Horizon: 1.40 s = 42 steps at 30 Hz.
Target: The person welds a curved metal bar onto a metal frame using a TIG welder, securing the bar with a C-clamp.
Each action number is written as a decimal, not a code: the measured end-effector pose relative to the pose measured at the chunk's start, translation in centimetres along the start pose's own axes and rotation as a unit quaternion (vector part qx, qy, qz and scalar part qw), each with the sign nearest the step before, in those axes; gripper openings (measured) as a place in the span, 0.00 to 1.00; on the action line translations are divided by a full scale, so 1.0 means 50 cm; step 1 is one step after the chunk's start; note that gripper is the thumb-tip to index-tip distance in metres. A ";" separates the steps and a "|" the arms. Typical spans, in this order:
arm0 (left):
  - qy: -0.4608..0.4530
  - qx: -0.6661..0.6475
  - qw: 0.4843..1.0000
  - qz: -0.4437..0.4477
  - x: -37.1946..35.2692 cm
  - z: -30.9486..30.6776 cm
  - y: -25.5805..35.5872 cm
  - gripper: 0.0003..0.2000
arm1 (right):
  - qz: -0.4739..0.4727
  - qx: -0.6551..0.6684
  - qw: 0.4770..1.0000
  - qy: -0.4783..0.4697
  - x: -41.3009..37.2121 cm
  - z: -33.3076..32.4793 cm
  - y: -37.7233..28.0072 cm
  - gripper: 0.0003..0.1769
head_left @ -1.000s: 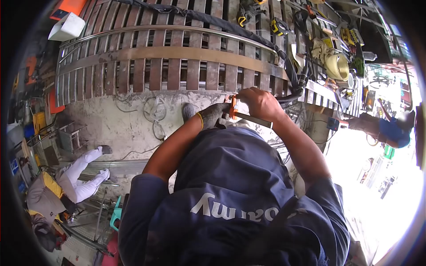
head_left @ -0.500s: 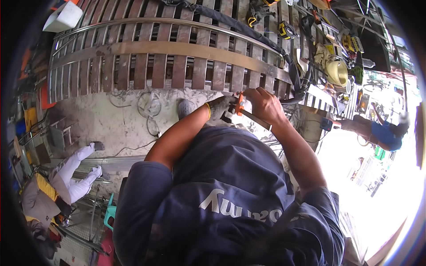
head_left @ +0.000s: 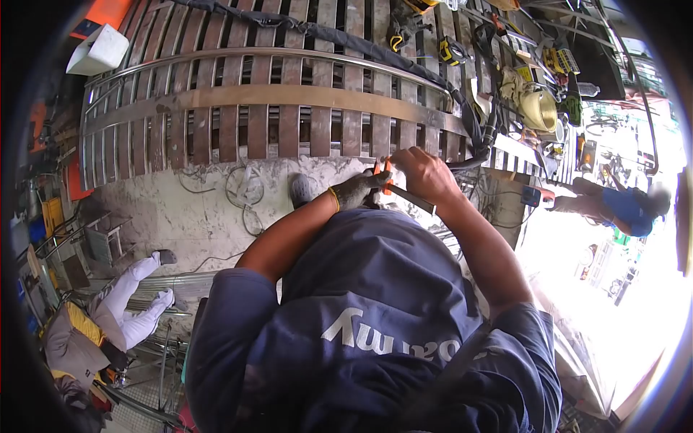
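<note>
My left hand wears a grey work glove with a yellow cuff. Its fingers are closed around an orange hand tool with two upright orange parts. A flat metal bar slants from the tool down to the right, under my right wrist. My right hand is bare, its fingers bent and pinched at the tool's upper end. Both hands are close together in front of my body, near the edge of the slatted bench. The tool's exact kind and the fingertips are partly hidden.
On the bench lie a long flat metal strip, a bent metal tube, a black hose, a yellow-black tape measure and a cream helmet. Cables cross the floor. One person is at lower left, another at right.
The bench has shifted lower in the view as my head moved. My hands stay together on the tool; two orange parts now show side by side. The tool has turned slightly.
</note>
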<state>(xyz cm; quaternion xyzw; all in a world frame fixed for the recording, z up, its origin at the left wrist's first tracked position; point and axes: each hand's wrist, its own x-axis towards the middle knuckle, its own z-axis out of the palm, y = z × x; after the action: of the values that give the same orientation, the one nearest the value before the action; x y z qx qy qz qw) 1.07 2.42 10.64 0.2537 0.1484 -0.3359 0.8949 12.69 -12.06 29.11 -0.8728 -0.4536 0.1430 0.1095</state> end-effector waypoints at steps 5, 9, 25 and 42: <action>0.036 -0.033 0.998 0.029 -0.019 0.029 -0.008 0.26 | 0.010 0.026 1.000 0.009 -0.015 0.009 -0.021 0.22; 0.042 0.035 0.998 -0.002 -0.007 0.000 0.009 0.22 | 0.014 0.018 1.000 0.020 -0.015 0.022 -0.028 0.21; 0.058 0.101 0.993 0.003 -0.050 0.034 0.040 0.27 | 0.034 0.048 0.998 0.030 -0.020 0.045 -0.009 0.16; 0.093 0.108 0.989 0.042 0.065 -0.069 -0.017 0.23 | -0.008 -0.006 0.999 0.045 -0.042 0.032 -0.057 0.24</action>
<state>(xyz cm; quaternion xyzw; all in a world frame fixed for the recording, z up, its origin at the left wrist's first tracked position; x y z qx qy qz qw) 2.54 2.08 6.09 0.3845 0.1829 -0.2870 0.8581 8.83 -12.10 28.84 -0.8755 -0.4557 0.1001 0.1258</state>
